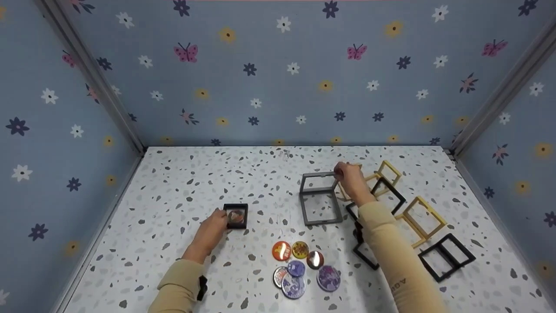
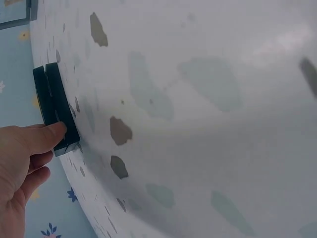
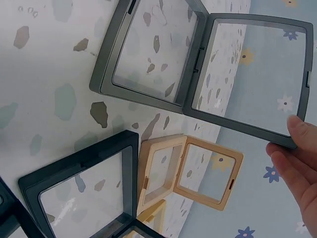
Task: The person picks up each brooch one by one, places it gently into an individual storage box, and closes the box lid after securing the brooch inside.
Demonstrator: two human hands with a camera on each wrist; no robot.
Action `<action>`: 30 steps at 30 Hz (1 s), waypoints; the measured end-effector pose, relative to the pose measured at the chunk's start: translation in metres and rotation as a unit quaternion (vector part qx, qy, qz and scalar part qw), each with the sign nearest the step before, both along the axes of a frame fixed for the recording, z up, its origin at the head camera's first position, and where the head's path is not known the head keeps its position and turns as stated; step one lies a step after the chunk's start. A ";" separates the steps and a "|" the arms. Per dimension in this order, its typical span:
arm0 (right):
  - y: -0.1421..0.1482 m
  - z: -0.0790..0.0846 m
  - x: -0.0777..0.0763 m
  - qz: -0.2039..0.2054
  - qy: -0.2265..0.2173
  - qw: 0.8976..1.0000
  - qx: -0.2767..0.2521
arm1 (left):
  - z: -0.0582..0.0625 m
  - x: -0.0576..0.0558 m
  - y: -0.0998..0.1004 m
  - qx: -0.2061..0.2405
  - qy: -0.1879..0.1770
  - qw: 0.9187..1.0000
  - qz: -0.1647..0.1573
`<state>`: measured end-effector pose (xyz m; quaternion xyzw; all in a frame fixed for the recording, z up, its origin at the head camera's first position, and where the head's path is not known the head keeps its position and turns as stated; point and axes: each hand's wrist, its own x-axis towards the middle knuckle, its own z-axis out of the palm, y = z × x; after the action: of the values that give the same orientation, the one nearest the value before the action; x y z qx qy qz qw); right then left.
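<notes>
"Starting nearest, what lay there?"
"Round badges [image 1: 296, 268], at six o'clock on the speckled table [image 1: 152, 243]."
"And the left hand [image 1: 211, 228]?"
"At ten o'clock from those, it gripped a small black frame [image 1: 246, 216]."
"Farther off?"
"At one o'clock from the badges, the right hand [image 1: 352, 179] pinched the raised half of a grey frame [image 1: 318, 190]."

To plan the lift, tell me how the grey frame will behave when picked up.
The grey frame likely feels stiff, its borders looking straight and solid. It is probably light for its size, mostly rim around clear panes. Lifted by the raised half that the right hand pinches, it may swing at the fold.
</notes>
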<state>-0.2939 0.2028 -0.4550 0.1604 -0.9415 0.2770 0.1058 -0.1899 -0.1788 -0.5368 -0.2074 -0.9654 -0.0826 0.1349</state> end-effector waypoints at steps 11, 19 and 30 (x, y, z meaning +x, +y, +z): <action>-0.008 -0.004 0.005 0.007 0.018 1.000 -0.015 | 0.002 0.003 -0.029 0.006 -0.027 0.999 0.037; -0.012 -0.004 0.010 0.005 0.003 1.000 -0.001 | 0.004 0.008 -0.051 0.002 -0.035 0.998 0.044; -0.018 -0.008 0.019 0.015 0.039 0.999 -0.021 | 0.005 0.015 -0.071 -0.003 -0.039 0.997 0.065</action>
<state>-0.2749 0.1845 -0.4630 0.1824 -0.9283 0.2916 0.1414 -0.1752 -0.2494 -0.5317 -0.1415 -0.9815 -0.0792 0.1020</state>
